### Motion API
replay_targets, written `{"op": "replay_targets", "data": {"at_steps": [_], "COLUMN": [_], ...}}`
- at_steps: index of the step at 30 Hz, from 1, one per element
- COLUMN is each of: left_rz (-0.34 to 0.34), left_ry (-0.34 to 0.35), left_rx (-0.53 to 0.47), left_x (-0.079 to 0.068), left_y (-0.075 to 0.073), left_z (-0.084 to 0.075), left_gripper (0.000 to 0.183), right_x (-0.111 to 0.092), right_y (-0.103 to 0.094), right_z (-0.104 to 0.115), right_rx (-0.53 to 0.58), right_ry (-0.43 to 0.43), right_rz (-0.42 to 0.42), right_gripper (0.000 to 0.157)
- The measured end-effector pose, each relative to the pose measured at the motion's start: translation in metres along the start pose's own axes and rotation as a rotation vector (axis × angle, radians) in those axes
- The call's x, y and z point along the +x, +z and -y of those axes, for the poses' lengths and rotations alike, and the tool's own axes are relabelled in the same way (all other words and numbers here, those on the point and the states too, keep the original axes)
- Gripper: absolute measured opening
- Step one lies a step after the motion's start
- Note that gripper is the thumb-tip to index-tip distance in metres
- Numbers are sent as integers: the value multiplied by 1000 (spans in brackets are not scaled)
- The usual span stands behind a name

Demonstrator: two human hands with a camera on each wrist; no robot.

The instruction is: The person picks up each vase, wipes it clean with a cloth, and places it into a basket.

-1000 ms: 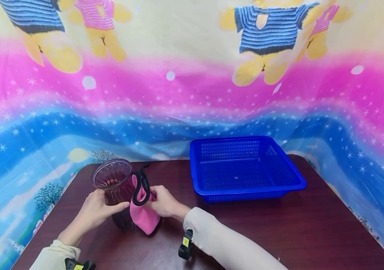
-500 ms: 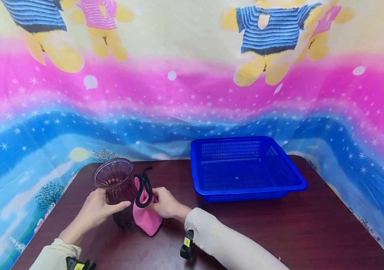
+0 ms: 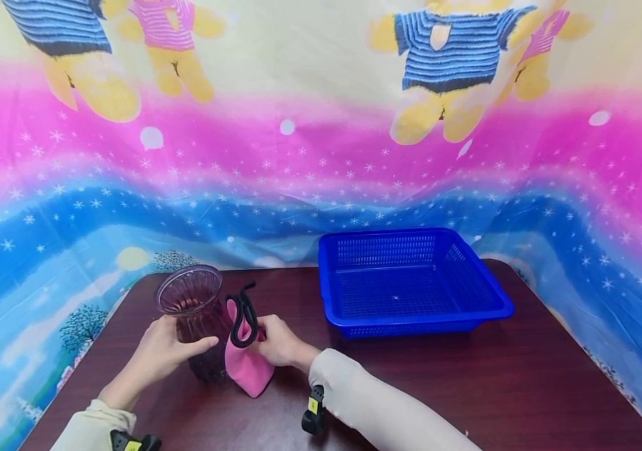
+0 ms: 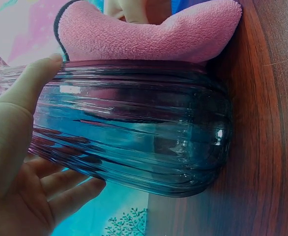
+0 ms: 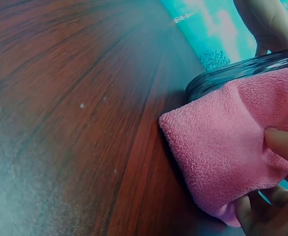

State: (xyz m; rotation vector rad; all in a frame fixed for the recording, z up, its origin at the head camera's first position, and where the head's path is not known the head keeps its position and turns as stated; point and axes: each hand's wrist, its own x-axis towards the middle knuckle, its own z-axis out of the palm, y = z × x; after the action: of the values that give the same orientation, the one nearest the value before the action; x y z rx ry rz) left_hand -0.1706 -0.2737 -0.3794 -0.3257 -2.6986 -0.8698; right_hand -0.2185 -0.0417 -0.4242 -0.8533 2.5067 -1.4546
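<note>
A person's left hand (image 3: 157, 351) holds a ribbed glass vase (image 3: 202, 321) at the left of a dark wooden table (image 3: 523, 376), thumb on the near right side and fingers along the left, a grip that seems meant to brace the glass against sideways pressure. Just to the right, the right hand (image 3: 282, 343) pinches a fleecy pink cloth (image 3: 248, 371) between thumb and fingers, some fingertips hidden by its folds. The bunched cloth, its black trim (image 3: 242, 344) looping at the top, hangs along the right side of the vase, apparently touching it, its soft pile likely a cushion between fingers and glass. The vase stands mouth up, base seemingly on the wood, which would spare the left hand its weight; whether it tilts slightly is hard to tell. Well apart, at far right, a blue basket (image 3: 411, 321) sits clear of both hands, perhaps to leave them working room, before a backdrop (image 3: 309, 156) of snowflakes and bears
</note>
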Motion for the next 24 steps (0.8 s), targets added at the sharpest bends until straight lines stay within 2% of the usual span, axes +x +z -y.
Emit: {"op": "replay_targets", "data": {"at_steps": [6,15,24], "left_rz": [-11,-5,31], "left_ry": [-1,-7,-98], "left_rx": [1,5,12], "left_x": [0,0,-4], "left_y": [0,1,0], "left_z": [0,0,-4], "left_gripper": [67,64,69], "right_x": [-1,-2,-2], "right_y": [1,2,2], "right_z": [-4,-12,-16], "right_rx": [-62,-64,-71], "right_ry": [21,42,60], "right_rz": [-18,-18,-24], "right_gripper": [12,11,11]}}
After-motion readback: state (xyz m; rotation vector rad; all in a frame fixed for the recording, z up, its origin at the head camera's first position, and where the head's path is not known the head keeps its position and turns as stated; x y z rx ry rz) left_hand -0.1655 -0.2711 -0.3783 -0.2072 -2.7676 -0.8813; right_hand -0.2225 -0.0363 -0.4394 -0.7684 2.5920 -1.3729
